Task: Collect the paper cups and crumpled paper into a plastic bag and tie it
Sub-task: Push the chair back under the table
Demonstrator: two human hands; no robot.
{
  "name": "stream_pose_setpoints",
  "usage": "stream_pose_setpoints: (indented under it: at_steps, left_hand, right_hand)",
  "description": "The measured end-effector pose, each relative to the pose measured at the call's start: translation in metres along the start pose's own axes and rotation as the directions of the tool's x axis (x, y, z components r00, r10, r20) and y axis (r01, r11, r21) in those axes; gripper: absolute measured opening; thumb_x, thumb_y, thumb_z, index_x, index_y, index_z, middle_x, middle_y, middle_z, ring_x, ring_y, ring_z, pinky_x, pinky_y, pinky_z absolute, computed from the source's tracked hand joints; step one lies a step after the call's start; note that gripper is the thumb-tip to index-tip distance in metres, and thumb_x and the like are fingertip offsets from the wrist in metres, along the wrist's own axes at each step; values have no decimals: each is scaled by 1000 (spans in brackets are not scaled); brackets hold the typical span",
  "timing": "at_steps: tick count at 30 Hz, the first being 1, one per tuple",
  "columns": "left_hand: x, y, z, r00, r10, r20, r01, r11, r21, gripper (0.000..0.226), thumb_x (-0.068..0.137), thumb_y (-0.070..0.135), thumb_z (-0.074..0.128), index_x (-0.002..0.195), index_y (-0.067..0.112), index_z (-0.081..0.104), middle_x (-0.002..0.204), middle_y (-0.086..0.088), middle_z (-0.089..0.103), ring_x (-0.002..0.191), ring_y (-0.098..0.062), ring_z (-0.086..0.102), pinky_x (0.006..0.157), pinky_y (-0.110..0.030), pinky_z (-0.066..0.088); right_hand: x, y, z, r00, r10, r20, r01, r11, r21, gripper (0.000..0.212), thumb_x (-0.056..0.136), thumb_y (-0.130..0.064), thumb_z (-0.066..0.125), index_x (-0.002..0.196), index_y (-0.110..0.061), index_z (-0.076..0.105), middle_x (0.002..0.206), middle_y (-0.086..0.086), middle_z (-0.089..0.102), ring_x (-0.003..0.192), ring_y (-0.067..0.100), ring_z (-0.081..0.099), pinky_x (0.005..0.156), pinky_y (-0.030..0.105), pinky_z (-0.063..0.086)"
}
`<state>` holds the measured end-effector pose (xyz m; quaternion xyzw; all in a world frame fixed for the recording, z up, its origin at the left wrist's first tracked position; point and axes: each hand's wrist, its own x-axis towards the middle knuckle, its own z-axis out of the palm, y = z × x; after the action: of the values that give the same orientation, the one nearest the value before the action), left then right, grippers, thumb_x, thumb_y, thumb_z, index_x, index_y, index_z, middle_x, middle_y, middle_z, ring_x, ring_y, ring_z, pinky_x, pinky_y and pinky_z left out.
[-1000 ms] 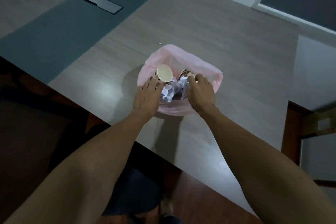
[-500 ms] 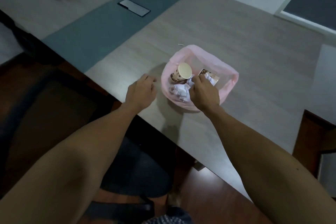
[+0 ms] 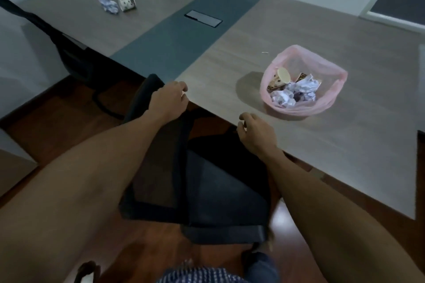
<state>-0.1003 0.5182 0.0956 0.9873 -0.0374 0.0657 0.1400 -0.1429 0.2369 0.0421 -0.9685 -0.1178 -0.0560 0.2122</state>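
Sitting open on the matte wood-grain table (image 3: 322,25), the thin, translucent pink plastic bag (image 3: 338,86) slumps into a soft bowl shape with its mouth wide and untied. Inside it lie a spotted paper cup (image 3: 279,79) on its side, its round cream rim facing up, part of another cup, and several wads of white crumpled paper (image 3: 304,88) with sharp creases. My left hand (image 3: 169,100) is curled over the rounded top edge of a black mesh chair (image 3: 213,186), gripping its backrest. My right hand (image 3: 256,132) hangs at the table's near edge with loosely bent fingers, holding nothing. Far across the table, past the grey strip and the dark rectangular hatch (image 3: 203,18), two more spotted cups (image 3: 126,3) lie on their sides beside another paper wad (image 3: 108,4). Half a second ago my right hand was in the bag's mouth and my left was beside the bag; now both are well apart from it, and the view has swung left, bringing the chair in.
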Motion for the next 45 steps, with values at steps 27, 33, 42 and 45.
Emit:
stream_pose_setpoints:
  at_steps: [27,33,42,45]
  left_hand:
    - [-67,-123,-3,935,-319,152,353,839,-414,32,105,28,39,135,39,37,108,-16,58,92,-35,62,86,-52,55]
    - [-77,-97,-3,911,-367,188,412,802,-432,36,107,22,40,141,30,36,102,-10,47,93,-31,58,82,-43,52]
    - [-88,-38,3,862,-427,272,507,720,-475,45,102,10,41,143,24,27,109,-14,47,89,-28,54,67,-37,47]
    - [-90,-16,3,833,-444,330,552,643,-531,46,100,6,44,138,27,27,112,-14,45,94,-34,57,64,-44,60]
  right_hand:
    - [-91,-257,61,658,-104,746,9,991,130,93,82,-69,64,143,-2,43,106,8,64,87,23,65,82,46,58]
    - [-93,-228,41,606,-115,787,10,990,137,96,87,-55,71,154,-1,31,128,12,62,101,21,63,79,35,56]
    - [-113,-143,-21,670,13,742,-140,984,110,76,86,-39,75,153,-33,40,139,-5,42,119,18,52,99,41,49]
    - [-119,-114,-40,710,42,703,-133,988,74,64,86,-32,73,146,-34,52,126,-7,49,92,5,55,81,30,54]
